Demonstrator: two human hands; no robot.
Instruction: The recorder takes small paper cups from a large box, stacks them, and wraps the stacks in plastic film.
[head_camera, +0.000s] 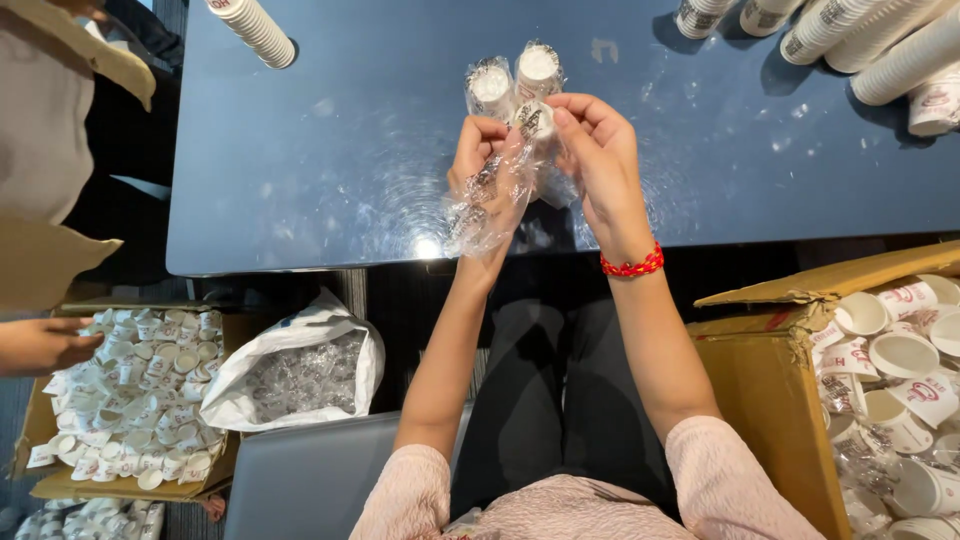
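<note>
My left hand (478, 160) and my right hand (598, 155) are raised together over the near edge of a dark blue table (330, 170). Between them they grip a clear plastic sleeve (495, 195) that crinkles down over my left wrist. Two short stacks of small white paper cups (515, 78) stick out of the sleeve's top, just above my fingers. My right thumb and fingers pinch the plastic near the cup bases. A red bead bracelet (632, 266) circles my right wrist.
Long cup stacks lie at the table's far left (255, 30) and far right (880, 35). A cardboard box of loose cups (890, 390) stands at my right. At left are a white bag of clear wrappers (300, 375), another cup box (130, 400), and another person's hand (40, 343).
</note>
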